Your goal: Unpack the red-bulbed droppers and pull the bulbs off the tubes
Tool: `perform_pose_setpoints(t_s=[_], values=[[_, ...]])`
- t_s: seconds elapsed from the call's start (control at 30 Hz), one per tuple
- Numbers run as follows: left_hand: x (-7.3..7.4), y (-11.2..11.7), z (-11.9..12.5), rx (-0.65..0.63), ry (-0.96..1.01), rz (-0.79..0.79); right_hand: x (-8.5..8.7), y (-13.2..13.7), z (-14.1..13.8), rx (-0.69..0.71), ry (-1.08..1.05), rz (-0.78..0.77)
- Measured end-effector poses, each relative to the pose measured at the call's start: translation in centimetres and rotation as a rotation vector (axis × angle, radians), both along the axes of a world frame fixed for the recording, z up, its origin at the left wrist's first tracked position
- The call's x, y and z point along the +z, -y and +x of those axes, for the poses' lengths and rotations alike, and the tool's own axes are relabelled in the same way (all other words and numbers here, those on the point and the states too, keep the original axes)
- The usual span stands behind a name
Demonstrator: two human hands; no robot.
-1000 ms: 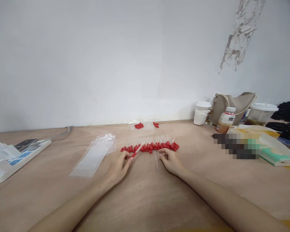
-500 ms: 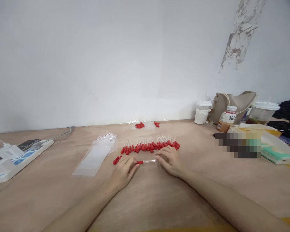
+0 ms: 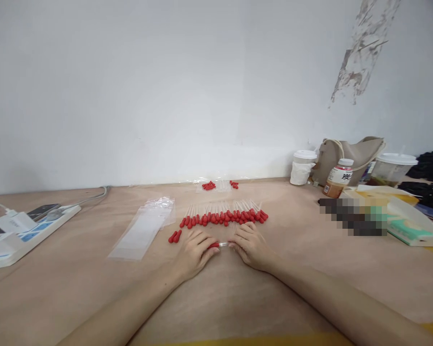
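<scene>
The left hand [image 3: 195, 254] has its grip clamped on a red bulb [image 3: 214, 245], and the right hand's [image 3: 251, 246] grip is closed on the clear tube [image 3: 224, 244] that extends from it. Bulb and tube lie level between the hands, low over the surface [image 3: 216, 307]. Just beyond stands out a row of red-ended droppers [image 3: 223, 218], tips pointing away. Two loose bulbs [image 3: 175, 236] lie beside the left hand; clear bags [image 3: 135, 238] lie farther left, and a bottle [image 3: 338, 179] stands well to the right.
</scene>
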State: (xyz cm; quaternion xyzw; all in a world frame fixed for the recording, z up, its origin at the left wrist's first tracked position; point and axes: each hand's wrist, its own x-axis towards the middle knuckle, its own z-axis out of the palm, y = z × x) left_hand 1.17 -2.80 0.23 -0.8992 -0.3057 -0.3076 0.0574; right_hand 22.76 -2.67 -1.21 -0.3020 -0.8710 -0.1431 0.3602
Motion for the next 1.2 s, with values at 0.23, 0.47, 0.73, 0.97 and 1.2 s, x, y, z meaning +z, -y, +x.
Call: perform_pose_setpoints(t_s=[0.23,0.47,0.73,0.97,1.2], values=[[0.0,0.2,-0.2,0.025,-0.096,-0.011,0.1,0.1,0.0,0.027,0.004,0.003],[-0.1,0.2,-0.4,-0.009,-0.116,-0.02,0.0,0.3,0.2,0.029,-0.003,0.018],[-0.3,0.3,-0.5,-0.032,-0.103,-0.009,-0.2,0.3,0.3,0.05,-0.039,0.007],[-0.3,0.2,-0.5,-0.056,-0.086,-0.023,-0.3,0.2,0.4,0.067,-0.043,-0.004],[-0.2,0.0,-3.8,0.096,0.093,-0.066,-0.2,-0.2,3.2,-0.146,-0.196,-0.109]])
